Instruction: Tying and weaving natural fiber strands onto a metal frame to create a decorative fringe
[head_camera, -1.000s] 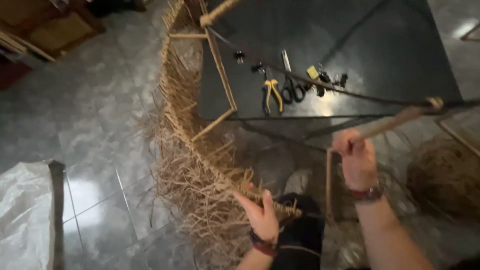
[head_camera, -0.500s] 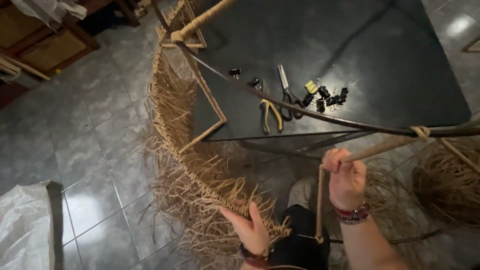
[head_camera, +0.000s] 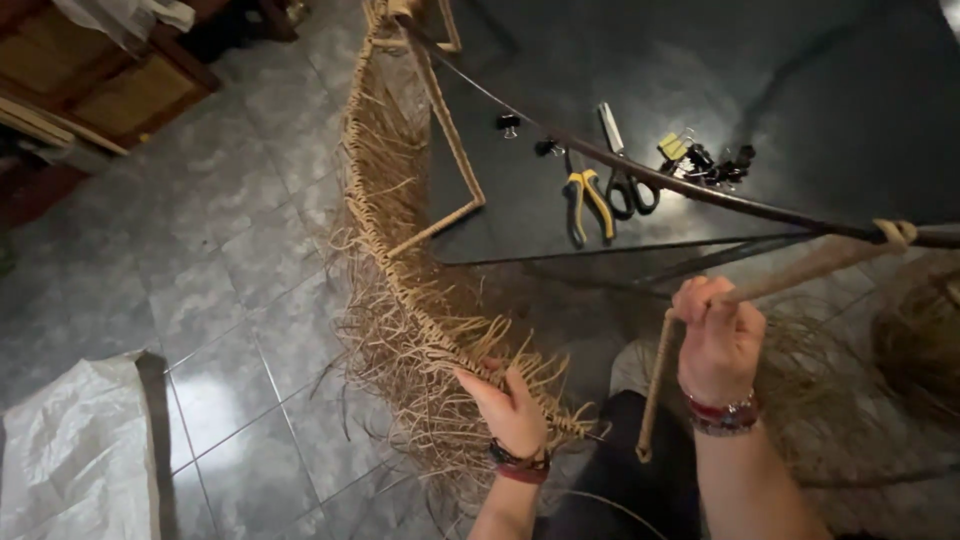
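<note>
A curved frame rim (head_camera: 400, 260) wrapped in tan straw-like fibre with long loose fringe runs from the top of the view down to my lap. My left hand (head_camera: 510, 405) rests on the lower end of that fringed rim, fingers spread over the fibres. My right hand (head_camera: 715, 335) is closed around a fibre-wrapped frame rod (head_camera: 800, 270) where it bends downward. A dark bare metal bar (head_camera: 700, 190) of the same frame crosses above, tied to the rod with a fibre knot (head_camera: 893, 233).
A dark table (head_camera: 800, 90) behind the frame holds yellow-handled pliers (head_camera: 585, 200), scissors (head_camera: 625, 170) and several binder clips (head_camera: 715, 160). A white sack (head_camera: 70, 450) lies on the grey tiled floor at lower left. Wooden furniture (head_camera: 110, 80) stands at upper left. A loose fibre bundle (head_camera: 915, 340) lies at right.
The view has shifted so the frame sits lower and closer. My right hand slid along the wrapped rod toward the bend; my left hand stayed on the fringed rim.
</note>
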